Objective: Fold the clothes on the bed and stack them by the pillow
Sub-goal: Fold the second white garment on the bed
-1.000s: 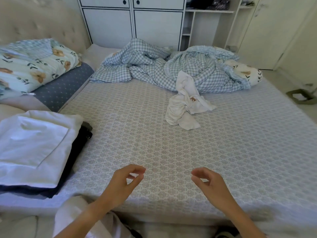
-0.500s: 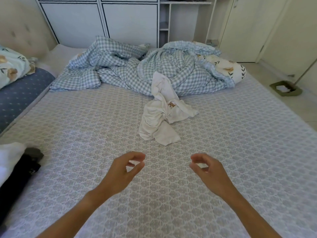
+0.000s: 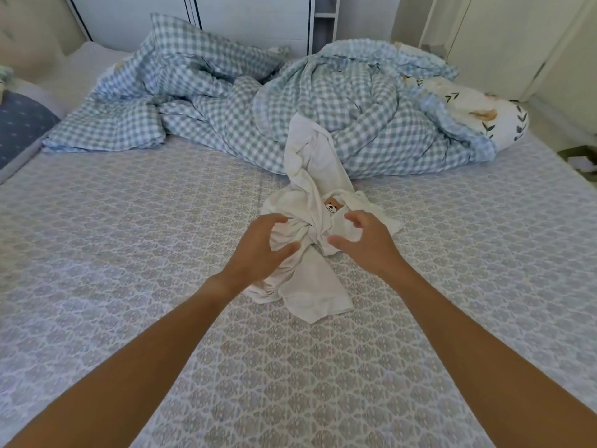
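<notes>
Your bed [image 3: 129, 253] fills the view, its patterned grey cover bare on both sides of your arms. A crumpled blue checked duvet [image 3: 323, 118] lies across the far end, in front of white cupboards [image 3: 252, 17]. The twisted white garment [image 3: 310, 195] sits mid-bed, its top edge resting on the duvet; a small bear print [image 3: 331, 206] shows, with no readable writing. Your left hand [image 3: 258, 250] and right hand [image 3: 365, 244] flank its knot, fingers spread and curved; whether they touch the cloth you cannot tell.

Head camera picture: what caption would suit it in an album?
Both hands, left and right, spread open over a crumpled white garment on the patterned bed.
</notes>
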